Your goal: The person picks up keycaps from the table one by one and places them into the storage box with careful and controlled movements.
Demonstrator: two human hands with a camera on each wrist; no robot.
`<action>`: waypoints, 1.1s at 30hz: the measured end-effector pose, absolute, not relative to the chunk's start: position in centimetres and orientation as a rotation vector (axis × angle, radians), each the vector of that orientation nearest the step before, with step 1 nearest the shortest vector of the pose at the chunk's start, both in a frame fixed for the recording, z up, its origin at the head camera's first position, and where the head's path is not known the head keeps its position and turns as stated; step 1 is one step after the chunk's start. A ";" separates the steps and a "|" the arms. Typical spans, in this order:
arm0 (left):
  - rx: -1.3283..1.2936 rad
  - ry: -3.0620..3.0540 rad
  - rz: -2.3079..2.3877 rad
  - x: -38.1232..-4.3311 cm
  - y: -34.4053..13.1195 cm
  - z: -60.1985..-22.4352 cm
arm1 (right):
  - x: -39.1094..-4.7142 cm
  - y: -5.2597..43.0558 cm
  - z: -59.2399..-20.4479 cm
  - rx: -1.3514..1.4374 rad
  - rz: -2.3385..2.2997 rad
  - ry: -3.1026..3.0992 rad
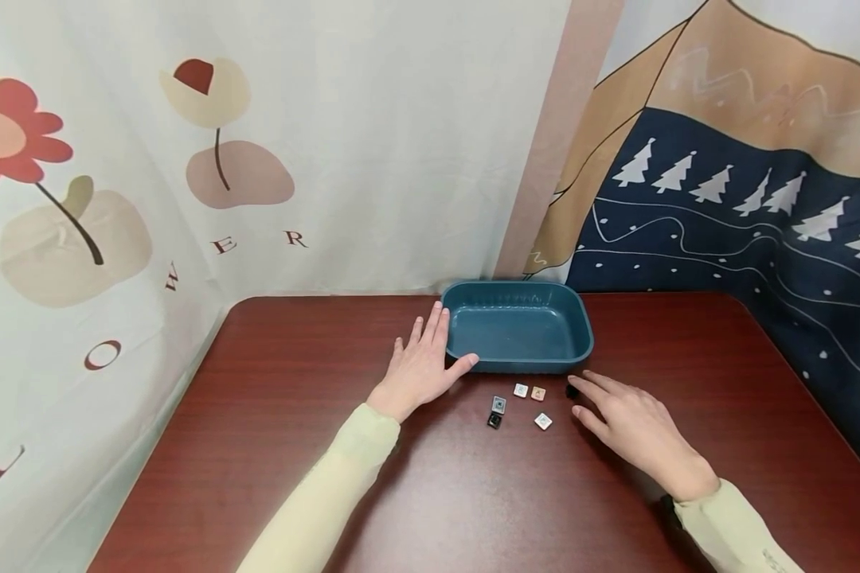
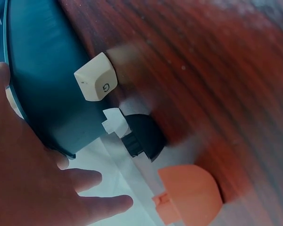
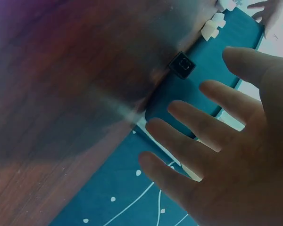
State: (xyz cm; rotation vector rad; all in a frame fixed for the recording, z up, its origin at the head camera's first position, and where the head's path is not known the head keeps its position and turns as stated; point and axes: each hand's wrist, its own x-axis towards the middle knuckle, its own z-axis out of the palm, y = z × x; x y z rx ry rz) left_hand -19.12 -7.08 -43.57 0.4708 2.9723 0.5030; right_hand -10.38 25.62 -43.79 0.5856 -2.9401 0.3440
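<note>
My left hand (image 1: 417, 370) lies at the left end of a blue-green plastic bin (image 1: 516, 366), fingers straight along its rim and thumb over the near corner. Several small keycaps lie in front of the bin: two whitish ones (image 1: 520, 391) (image 1: 542, 422), a tan one (image 1: 538, 394), a grey one (image 1: 498, 405) and a black one (image 1: 494, 420). Close to my right fingertips sits another black keycap (image 1: 572, 391), shown whole in the right wrist view (image 3: 182, 65). My right hand (image 1: 634, 422) is spread, holding nothing. The left wrist view shows a cream keycap marked G (image 2: 96, 77) and an orange keycap (image 2: 191, 193).
The dark red-brown table (image 1: 272, 446) carries everything. A pale curtain with printed flowers (image 1: 373, 143) hangs behind and to the left. A navy cloth with white trees (image 1: 724, 215) hangs along the back right and right side.
</note>
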 end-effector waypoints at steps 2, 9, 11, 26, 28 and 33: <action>0.469 2.968 0.507 -19.1 -7.0 -43.5 | -10.4 25.5 -43.8 0.584 0.347 -2.949; 0.455 2.968 0.520 -19.1 -7.0 -43.5 | -10.9 24.8 -43.8 0.590 0.355 -2.959; 0.453 2.963 0.522 -19.1 -7.0 -43.5 | -11.0 24.7 -43.9 0.598 0.350 -2.950; 0.466 2.942 0.549 -19.2 -7.0 -43.6 | -11.6 24.3 -44.1 0.658 0.279 -2.893; 0.463 2.943 0.555 -19.2 -7.0 -43.6 | -11.7 24.3 -44.3 0.664 0.277 -2.876; 0.458 2.944 0.547 -19.1 -7.1 -43.6 | -11.5 24.2 -44.4 0.653 0.304 -2.817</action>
